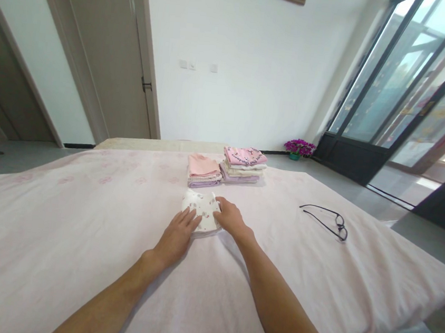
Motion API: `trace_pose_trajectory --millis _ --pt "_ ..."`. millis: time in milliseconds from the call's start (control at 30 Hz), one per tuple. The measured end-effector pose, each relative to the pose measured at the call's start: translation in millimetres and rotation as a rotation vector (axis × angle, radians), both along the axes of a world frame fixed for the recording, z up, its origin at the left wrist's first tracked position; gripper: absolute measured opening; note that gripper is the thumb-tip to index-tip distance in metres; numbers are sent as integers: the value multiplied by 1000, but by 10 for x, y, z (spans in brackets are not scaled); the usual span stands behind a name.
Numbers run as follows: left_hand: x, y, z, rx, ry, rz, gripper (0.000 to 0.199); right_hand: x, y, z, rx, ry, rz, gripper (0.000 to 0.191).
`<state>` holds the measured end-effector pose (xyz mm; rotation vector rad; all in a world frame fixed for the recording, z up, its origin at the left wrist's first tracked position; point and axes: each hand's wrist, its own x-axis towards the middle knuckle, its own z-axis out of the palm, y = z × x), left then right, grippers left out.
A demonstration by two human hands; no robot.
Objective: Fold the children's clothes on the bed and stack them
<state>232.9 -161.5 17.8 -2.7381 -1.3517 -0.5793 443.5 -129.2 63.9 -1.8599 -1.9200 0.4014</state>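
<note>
A small folded white cloth item with a scattered print (205,205) lies on the pale pink cover in front of me; its exact kind I cannot make out. My left hand (178,233) rests flat on its left side, fingers stretched out. At its right edge, my right hand (230,216) has its fingers curled with the edge of the cloth between thumb and fingers. Just behind stands a low stack of folded pink and lilac clothes (204,171). Right of that is a taller stack of folded clothes (244,164), topped by a pink piece with dark lettering.
The pale pink cover (80,236) spreads over the whole surface, its edge dropping at the right. Black-framed glasses (330,223) lie on it to the right. Purple flowers in a green pot (296,149) stand on the floor by the glass door (371,113).
</note>
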Motion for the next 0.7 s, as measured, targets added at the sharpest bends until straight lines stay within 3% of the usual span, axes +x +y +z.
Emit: trace_pose_trajectory --millis 200,333,467,567,700 --pt "7 -72 117 -89 80 -16 59 -34 -25 3 1 -154 -14 51" --pt "19 -119 120 -145 85 -32 67 -24 -32 -5 48 -202 -23 48" --pt "29 -132 98 -187 96 -23 71 26 -12 -28 91 -227 -100 70" --pt "31 -130 83 -190 92 -21 71 95 21 -48 -7 -175 -165 84" --pt "34 -126 60 -179 67 -14 67 164 63 -40 -140 -134 -182 72"
